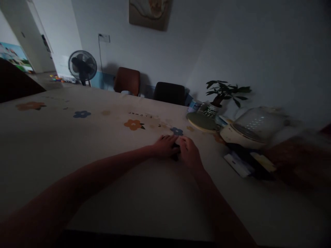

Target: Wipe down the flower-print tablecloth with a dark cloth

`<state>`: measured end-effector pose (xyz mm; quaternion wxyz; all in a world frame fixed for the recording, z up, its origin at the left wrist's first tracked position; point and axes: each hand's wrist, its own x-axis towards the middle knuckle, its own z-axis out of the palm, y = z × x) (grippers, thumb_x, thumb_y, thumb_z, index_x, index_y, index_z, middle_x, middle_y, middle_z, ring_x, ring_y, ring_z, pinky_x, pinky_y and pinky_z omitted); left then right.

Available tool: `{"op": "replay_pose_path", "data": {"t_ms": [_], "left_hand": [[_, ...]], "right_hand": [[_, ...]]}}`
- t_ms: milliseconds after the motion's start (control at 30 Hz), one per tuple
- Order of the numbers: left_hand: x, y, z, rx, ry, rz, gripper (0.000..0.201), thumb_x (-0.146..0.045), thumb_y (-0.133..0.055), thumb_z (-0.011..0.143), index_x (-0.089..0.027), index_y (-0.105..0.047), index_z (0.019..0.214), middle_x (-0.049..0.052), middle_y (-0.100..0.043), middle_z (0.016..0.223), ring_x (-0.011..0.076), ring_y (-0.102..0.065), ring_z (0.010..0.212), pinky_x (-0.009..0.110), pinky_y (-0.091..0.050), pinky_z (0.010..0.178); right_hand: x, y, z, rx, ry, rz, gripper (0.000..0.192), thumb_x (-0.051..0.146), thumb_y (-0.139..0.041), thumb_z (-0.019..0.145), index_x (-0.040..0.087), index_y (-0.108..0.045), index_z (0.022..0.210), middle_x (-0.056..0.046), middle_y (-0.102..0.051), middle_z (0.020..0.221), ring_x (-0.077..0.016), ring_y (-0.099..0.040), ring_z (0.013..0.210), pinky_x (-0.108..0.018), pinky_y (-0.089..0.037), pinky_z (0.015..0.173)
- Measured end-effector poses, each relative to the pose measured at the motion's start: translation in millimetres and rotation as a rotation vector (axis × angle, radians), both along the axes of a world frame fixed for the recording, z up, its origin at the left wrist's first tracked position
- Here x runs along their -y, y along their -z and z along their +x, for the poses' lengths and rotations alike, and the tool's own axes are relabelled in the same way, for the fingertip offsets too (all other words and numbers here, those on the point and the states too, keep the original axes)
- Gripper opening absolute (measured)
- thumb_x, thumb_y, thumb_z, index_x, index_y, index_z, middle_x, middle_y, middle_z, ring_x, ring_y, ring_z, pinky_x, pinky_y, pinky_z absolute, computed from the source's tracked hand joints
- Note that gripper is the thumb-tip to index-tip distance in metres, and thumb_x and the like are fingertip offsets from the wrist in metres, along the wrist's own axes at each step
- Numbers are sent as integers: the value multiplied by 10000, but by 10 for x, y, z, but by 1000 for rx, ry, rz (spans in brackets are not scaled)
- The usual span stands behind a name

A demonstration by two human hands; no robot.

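1. Both hands lay together near the centre of the frame on the counter [77,144], which was covered by a pale cloth printed with flowers.
2. The left hand [164,146] rested palm down, its fingers [169,138] stretched forward and close together.
3. The right hand [190,153] sat just beside it, touching or nearly touching, fingers curled down onto the cloth.
4. A small dark object [176,148] showed in the gap between the two hands. Both hands pressed against it. The light was too dim to tell what it was, or whether either hand truly clamped it.
5. Progress: judged from this view, the work on the dark object was in hand and not finished. Nothing showed as completed, and nothing lay set aside next to the hands.
6. Containers, right of the frame: a cream electric cooker [239,135] stood with a clear domed lid [258,121] resting on it. Its contents could not be made out.
7. A round flat plate [201,121] lay left of the cooker, and appeared bare.
8. A patterned pot [212,109] behind the plate held a leafy green plant [226,90].
9. Flat white and yellow packets [239,164] lay in front of the cooker, well apart from the hands.
10. Upper left of the frame: a standing fan [82,66] on the floor. Two chairs [128,81] stood at the far edge of the counter.
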<state>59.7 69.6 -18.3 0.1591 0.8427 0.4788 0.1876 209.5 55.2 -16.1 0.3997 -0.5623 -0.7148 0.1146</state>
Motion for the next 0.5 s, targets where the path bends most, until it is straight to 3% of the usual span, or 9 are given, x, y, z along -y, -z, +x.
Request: {"op": "replay_pose_path", "data": {"t_ms": [133, 233, 367, 500], "left_hand": [[241, -42, -587, 99, -75, -85, 644, -361, -296, 949, -107, -199, 1533, 161, -417, 1516, 214, -444, 1380, 373, -397, 1118], [558, 11, -1226, 187, -186, -91, 621, -408, -370, 902, -146, -349, 1465, 139, -519, 1440, 232, -507, 1327, 407, -406, 1116], [910, 11, -1930, 59, -339, 24, 553, -473, -354, 893, -191, -496, 1347, 116, -567, 1393, 270, -576, 1244, 448, -451, 1062], [1036, -55, -2209, -30, -509, 84, 505, -438, -324, 906, -196, -526, 1300, 102, -613, 1333, 275, -618, 1163, 442, -488, 996]], "right_hand": [[-57, 171, -28, 125, -163, -48, 563, 503, -325, 932, 180, -524, 1349, -143, -514, 1441, -256, -454, 1357, -471, -346, 1133], [-68, 250, -94, 307, -249, -129, 610, 503, -386, 930, 175, -457, 1440, -149, -394, 1538, -284, -344, 1434, -493, -291, 1167], [-4, 241, -205, 453, -271, -172, 577, 461, -437, 935, 194, -466, 1446, -158, -395, 1533, -318, -358, 1418, -526, -301, 1152], [271, 100, -395, 482, -385, -168, 510, 393, -476, 936, 162, -501, 1390, -166, -448, 1482, -286, -430, 1355, -479, -348, 1126]]}}
